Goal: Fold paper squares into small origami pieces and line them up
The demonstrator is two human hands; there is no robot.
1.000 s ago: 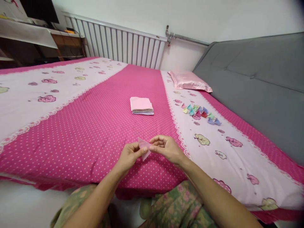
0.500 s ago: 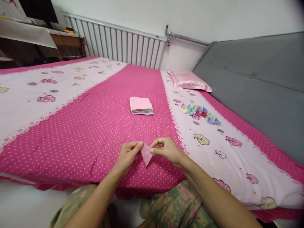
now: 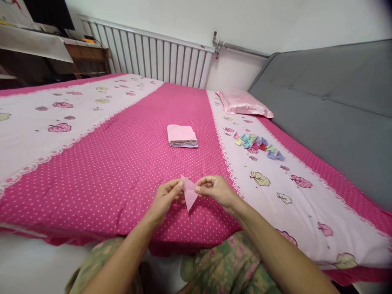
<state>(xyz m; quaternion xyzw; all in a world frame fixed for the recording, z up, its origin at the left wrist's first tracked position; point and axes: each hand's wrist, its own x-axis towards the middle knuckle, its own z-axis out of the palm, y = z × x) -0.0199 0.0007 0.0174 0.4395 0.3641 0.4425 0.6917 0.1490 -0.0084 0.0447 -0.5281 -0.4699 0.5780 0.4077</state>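
A small pink folded paper, triangular in outline with one tip pointing down toward me, is held just above the bed's near edge. My left hand pinches its left side between thumb and fingers. At the right corner, my right hand grips it with thumb and index finger, the other fingers curled. Beyond the hands lies a stack of square paper with a pink sheet on top. Several small folded paper pieces in various colours sit in a group to the right.
The bed cover is pink with white dots and has pale printed bands. A pink satin pillow rests at the far right, by the grey padded headboard. A white radiator runs along the wall; a desk with a monitor stands far left.
The pink paper has turned slightly, and its upper left tip now shows above my left thumb. My left fingers have loosened and shifted behind it. The stack and folded pieces stay put.
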